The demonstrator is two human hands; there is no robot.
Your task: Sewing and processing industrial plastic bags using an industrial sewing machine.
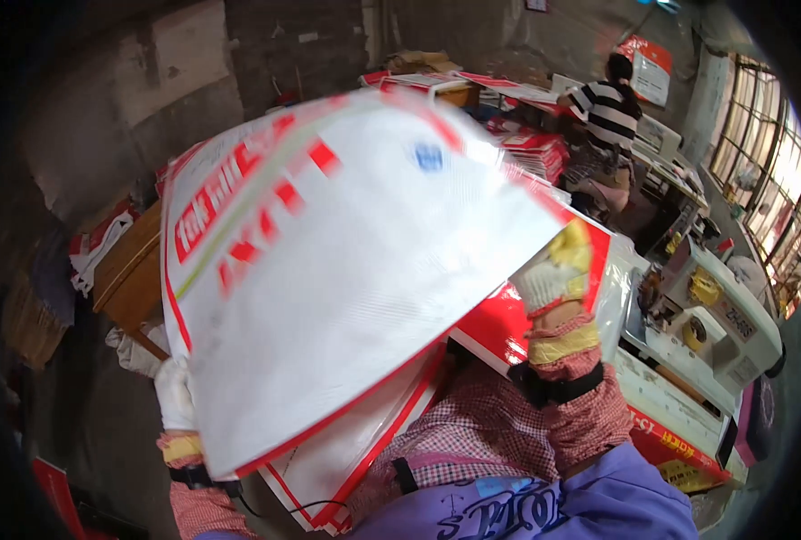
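A large white woven sack [355, 297] with red and green print is spread in the air in front of me, its far part blurred by motion. At its left edge, my left hand [176, 394] in a white glove is closed on the sack; the fingertips are partly hidden behind it. My right hand [555, 268], in a white and yellow glove, is closed at the right edge of the same sack. Beneath it lie further red and white sacks [364, 432], across my lap and to the right.
A sewing machine [720, 315] stands on a worktable close to my right. Beyond it, a person [609, 121] in a striped top sits near stacked red and white sacks [535, 155]. A wooden table [130, 270] is at the left. A barred window [760, 135] lines the right wall.
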